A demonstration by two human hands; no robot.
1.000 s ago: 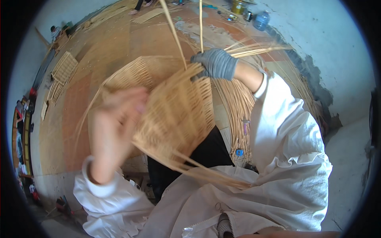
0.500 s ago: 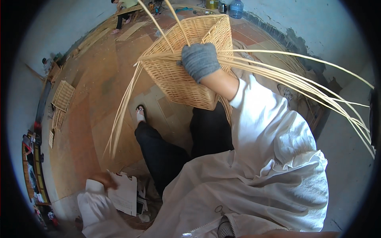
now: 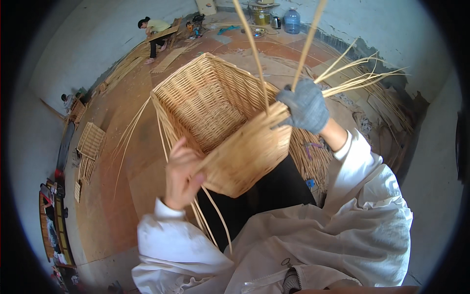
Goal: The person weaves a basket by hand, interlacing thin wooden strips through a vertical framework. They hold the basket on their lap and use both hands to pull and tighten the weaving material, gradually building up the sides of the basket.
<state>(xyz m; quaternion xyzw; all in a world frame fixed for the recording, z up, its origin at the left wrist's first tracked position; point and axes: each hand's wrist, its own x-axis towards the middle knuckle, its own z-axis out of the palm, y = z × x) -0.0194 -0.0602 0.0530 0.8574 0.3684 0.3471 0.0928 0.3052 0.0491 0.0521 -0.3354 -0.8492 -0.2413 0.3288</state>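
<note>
A pale woven wicker basket (image 3: pixel 196 100) sits tilted over my lap, its hollow facing up and its near wall slightly blurred. My gloved right hand (image 3: pixel 307 105) is closed round the near rim's right end, gripping a bundle of long cane ends (image 3: pixel 360 83) that fan out to the right. Two upright canes (image 3: pixel 252 46) rise beside that grip. At the near left corner is my bare left hand (image 3: pixel 182 176), a little blurred, its thumb and fingers around the rim. Loose canes (image 3: pixel 131 128) hang from the basket's left side, and others drop below my left hand.
A heap of cut canes (image 3: pixel 308 157) lies right of my lap. Woven panels (image 3: pixel 91 139) rest on the floor at left. Further off, a person (image 3: pixel 159 32) sits bent over a board; a water bottle (image 3: pixel 292 22) stands by the far wall.
The basket has turned, so its hollow now faces me. My left hand has come up from the lower left to its near corner. My right hand has moved right and slightly down.
</note>
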